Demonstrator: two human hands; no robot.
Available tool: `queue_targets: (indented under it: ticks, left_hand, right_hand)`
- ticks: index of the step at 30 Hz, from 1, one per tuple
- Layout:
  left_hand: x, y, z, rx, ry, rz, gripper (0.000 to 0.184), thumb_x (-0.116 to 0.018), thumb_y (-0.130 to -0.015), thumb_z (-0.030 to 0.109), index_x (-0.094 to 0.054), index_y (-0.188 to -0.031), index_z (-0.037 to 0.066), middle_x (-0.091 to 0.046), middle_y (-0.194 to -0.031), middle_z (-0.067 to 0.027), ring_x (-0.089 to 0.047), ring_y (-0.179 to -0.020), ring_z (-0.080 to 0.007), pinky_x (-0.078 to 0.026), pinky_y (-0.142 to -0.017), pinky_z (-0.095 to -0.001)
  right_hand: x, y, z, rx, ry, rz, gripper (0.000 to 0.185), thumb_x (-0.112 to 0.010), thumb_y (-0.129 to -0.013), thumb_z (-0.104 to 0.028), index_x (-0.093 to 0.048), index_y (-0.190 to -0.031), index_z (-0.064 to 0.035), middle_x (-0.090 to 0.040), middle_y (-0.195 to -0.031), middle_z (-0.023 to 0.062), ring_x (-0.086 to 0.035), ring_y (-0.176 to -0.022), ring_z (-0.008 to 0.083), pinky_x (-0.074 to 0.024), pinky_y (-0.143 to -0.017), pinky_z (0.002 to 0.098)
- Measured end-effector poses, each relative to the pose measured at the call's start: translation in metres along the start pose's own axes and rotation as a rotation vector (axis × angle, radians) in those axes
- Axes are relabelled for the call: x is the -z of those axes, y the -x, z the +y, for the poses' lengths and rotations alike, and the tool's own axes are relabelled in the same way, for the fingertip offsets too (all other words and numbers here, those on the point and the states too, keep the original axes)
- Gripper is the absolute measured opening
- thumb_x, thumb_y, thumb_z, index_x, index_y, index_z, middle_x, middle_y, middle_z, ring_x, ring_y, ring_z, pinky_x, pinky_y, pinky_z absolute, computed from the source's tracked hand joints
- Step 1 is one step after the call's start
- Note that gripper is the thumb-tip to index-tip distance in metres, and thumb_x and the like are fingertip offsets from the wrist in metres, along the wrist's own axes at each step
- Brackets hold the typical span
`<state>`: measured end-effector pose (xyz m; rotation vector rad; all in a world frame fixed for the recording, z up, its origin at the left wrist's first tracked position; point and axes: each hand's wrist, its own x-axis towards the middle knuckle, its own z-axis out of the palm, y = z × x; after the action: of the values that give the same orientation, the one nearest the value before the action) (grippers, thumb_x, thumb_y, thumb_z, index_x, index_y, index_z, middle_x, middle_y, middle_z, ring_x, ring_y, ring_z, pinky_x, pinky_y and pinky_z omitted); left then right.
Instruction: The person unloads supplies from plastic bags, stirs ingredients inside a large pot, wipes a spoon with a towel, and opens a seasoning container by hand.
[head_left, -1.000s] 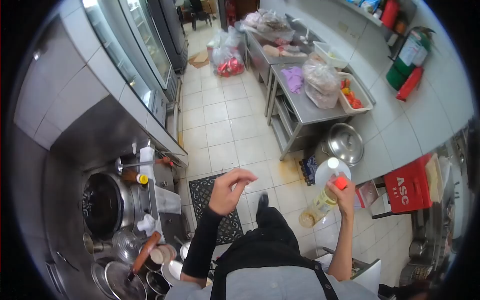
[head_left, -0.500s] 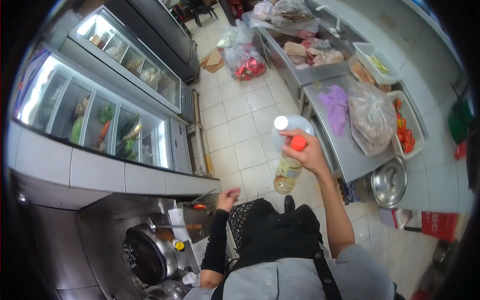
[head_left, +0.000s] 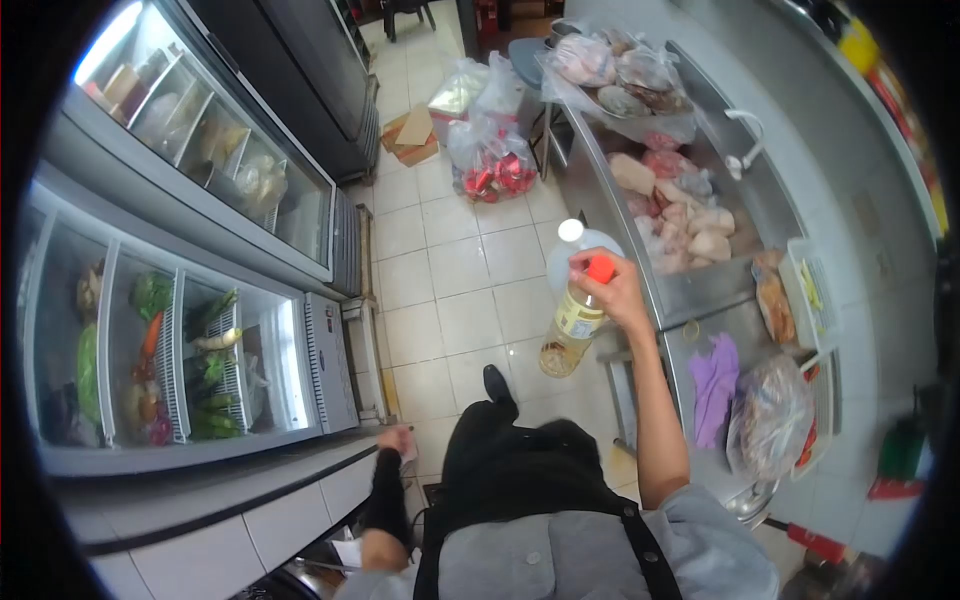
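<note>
My right hand (head_left: 612, 284) is closed around the necks of two bottles held in front of me. One is a clear bottle of pale yellow liquid (head_left: 574, 325) with a red cap and a label. Behind it is a larger whitish plastic bottle (head_left: 590, 243) with a white cap, partly hidden by my fingers. At my left side, my left hand (head_left: 397, 440) hangs low beside the counter edge, below the fridge. It is small and blurred, so its fingers do not show clearly.
Lit glass fridges (head_left: 170, 350) with vegetables line the left. A steel sink (head_left: 690, 290) with meat runs along the right, with a purple cloth (head_left: 713, 390) and a bagged item (head_left: 772, 415) beside it. Plastic bags (head_left: 490, 160) and cardboard (head_left: 412, 132) lie on the tiled floor (head_left: 450, 310).
I have moved forward along the aisle; the stove on the left has mostly left view and the sink is nearer. Both bottles stay in my right hand. One shoe now shows ahead.
</note>
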<state>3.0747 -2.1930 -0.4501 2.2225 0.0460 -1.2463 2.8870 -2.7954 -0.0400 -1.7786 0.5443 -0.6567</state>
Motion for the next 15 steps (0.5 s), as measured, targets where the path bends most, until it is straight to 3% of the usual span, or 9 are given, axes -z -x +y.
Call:
queue_targets:
  ticks: [1, 2, 3, 4, 5, 7, 9, 14, 15]
  left_hand:
    - [0.028, -0.022, 0.056, -0.186, -0.389, 0.017, 0.027, -0.054, -0.099, 0.023, -0.065, -0.078, 0.009, -0.063, -0.066, -0.0071, -0.057, -0.049, -0.0198, -0.044, -0.042, -0.0352]
    - [0.048, -0.032, 0.122, -0.172, -0.245, 0.015, 0.031, -0.057, -0.098, 0.024, -0.062, -0.071, 0.009, -0.061, -0.061, -0.0066, -0.054, -0.046, -0.0185, -0.041, -0.041, -0.0341]
    - [0.055, -0.107, 0.134, -0.040, 0.579, 0.017, 0.025, -0.058, -0.098, 0.020, -0.067, -0.079, 0.007, -0.062, -0.065, -0.0063, -0.054, -0.048, -0.0166, -0.041, -0.042, -0.0323]
    - [0.067, -0.111, 0.204, -0.106, 0.763, 0.054, 0.017, -0.058, -0.097, 0.015, -0.071, -0.095, 0.004, -0.068, -0.075, -0.0072, -0.058, -0.055, -0.0154, -0.043, -0.045, -0.0305]
    - [0.082, -0.134, 0.258, -0.114, 0.969, -0.053, 0.021, -0.059, -0.096, 0.010, -0.071, -0.111, 0.003, -0.072, -0.088, -0.0091, -0.063, -0.064, -0.0157, -0.049, -0.051, -0.0297]
    - [0.088, -0.144, 0.388, -0.207, 0.753, 0.008, 0.023, -0.060, -0.096, 0.010, -0.072, -0.115, 0.005, -0.075, -0.096, -0.0075, -0.067, -0.075, -0.0140, -0.053, -0.060, -0.0285]
    - [0.076, -0.168, 0.486, -0.300, 0.517, 0.023, 0.025, -0.064, -0.092, 0.010, -0.074, -0.114, 0.007, -0.076, -0.097, -0.0063, -0.066, -0.074, -0.0122, -0.052, -0.061, -0.0276]
    - [0.035, -0.285, 0.618, -0.335, 0.032, -0.085, 0.025, -0.070, -0.084, 0.013, -0.081, -0.107, 0.009, -0.076, -0.086, -0.0082, -0.066, -0.077, -0.0149, -0.053, -0.069, -0.0297]
    - [0.028, -0.318, 0.629, -0.436, -0.104, -0.129, 0.026, -0.070, -0.084, 0.013, -0.081, -0.107, 0.010, -0.077, -0.088, -0.0086, -0.068, -0.078, -0.0162, -0.054, -0.071, -0.0300]
  right_hand:
    - [0.000, -0.026, 0.002, -0.015, -0.008, -0.002, 0.022, -0.081, -0.085, -0.011, -0.074, -0.104, -0.0019, -0.072, -0.094, 0.0041, -0.067, -0.089, 0.0127, -0.0531, -0.084, 0.0298]
    - [0.001, -0.048, 0.005, -0.040, -0.027, 0.003, 0.022, -0.081, -0.085, -0.011, -0.074, -0.103, -0.0018, -0.072, -0.093, 0.0040, -0.067, -0.089, 0.0127, -0.0530, -0.084, 0.0297]
    - [0.000, -0.071, 0.006, -0.059, -0.053, 0.019, 0.022, -0.081, -0.085, -0.011, -0.074, -0.103, -0.0018, -0.072, -0.093, 0.0039, -0.067, -0.089, 0.0128, -0.0529, -0.084, 0.0296]
    - [-0.001, -0.091, 0.007, -0.097, -0.070, 0.050, 0.021, -0.080, -0.085, -0.011, -0.074, -0.103, -0.0017, -0.071, -0.093, 0.0036, -0.066, -0.088, 0.0127, -0.0526, -0.083, 0.0291]
    - [-0.003, -0.113, 0.012, -0.087, -0.048, 0.068, 0.020, -0.080, -0.086, -0.011, -0.074, -0.103, -0.0019, -0.071, -0.093, 0.0036, -0.066, -0.088, 0.0125, -0.0526, -0.083, 0.0290]
    - [-0.005, -0.158, 0.031, -0.076, 0.001, 0.107, 0.020, -0.080, -0.086, -0.011, -0.074, -0.103, -0.0021, -0.071, -0.093, 0.0036, -0.066, -0.088, 0.0122, -0.0525, -0.083, 0.0287]
    - [-0.014, -0.202, 0.057, -0.115, -0.044, 0.135, 0.019, -0.080, -0.086, -0.012, -0.074, -0.102, -0.0029, -0.071, -0.093, 0.0034, -0.066, -0.088, 0.0122, -0.0525, -0.082, 0.0288]
    - [-0.044, -0.325, 0.135, -0.215, -0.097, 0.160, 0.018, -0.081, -0.084, -0.011, -0.074, -0.098, -0.0019, -0.071, -0.092, 0.0048, -0.067, -0.088, 0.0139, -0.0519, -0.081, 0.0292]
    - [-0.046, -0.358, 0.154, -0.195, -0.082, 0.160, 0.018, -0.081, -0.083, -0.010, -0.073, -0.096, -0.0016, -0.071, -0.092, 0.0053, -0.066, -0.088, 0.0147, -0.0516, -0.081, 0.0296]
